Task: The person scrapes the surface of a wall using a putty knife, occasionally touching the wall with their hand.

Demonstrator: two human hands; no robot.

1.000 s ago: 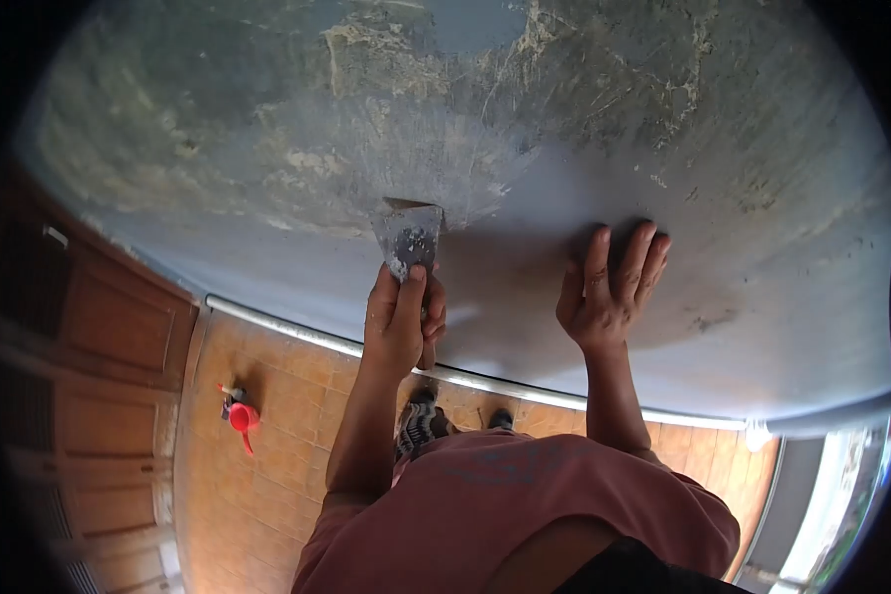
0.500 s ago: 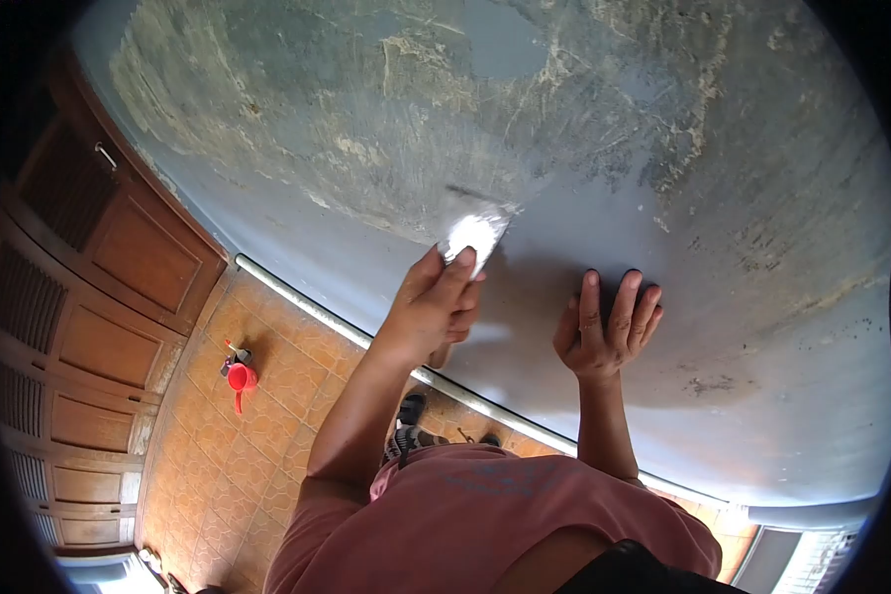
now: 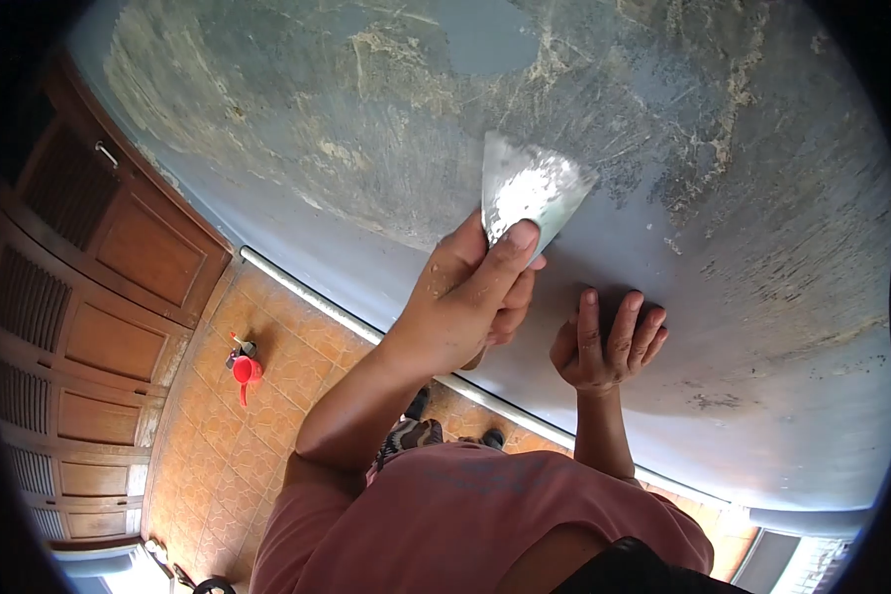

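Observation:
My left hand (image 3: 465, 297) is wrapped around a scraper (image 3: 537, 188), its thumb pressed along the base of the wide metal blade. Bright glare covers the middle of the blade, and the handle is mostly hidden in the fist, its end showing below. The blade overlaps the rough, patchy part of the grey wall (image 3: 416, 158). Lower and to the right, my right hand (image 3: 609, 346) rests on a smoother stretch of the wall with its fingers stretched upward, holding nothing.
On the orange tiled floor (image 3: 257, 445) at left stands a red dipper (image 3: 247, 370) beside a small brush-like item (image 3: 236, 346). Brown wooden doors (image 3: 119, 346) line the left side. A pale strip (image 3: 307, 295) runs along the wall's foot.
My left hand has moved up and to the right with the scraper, whose blade now shows broader. My right hand stays against the wall, almost in the same place.

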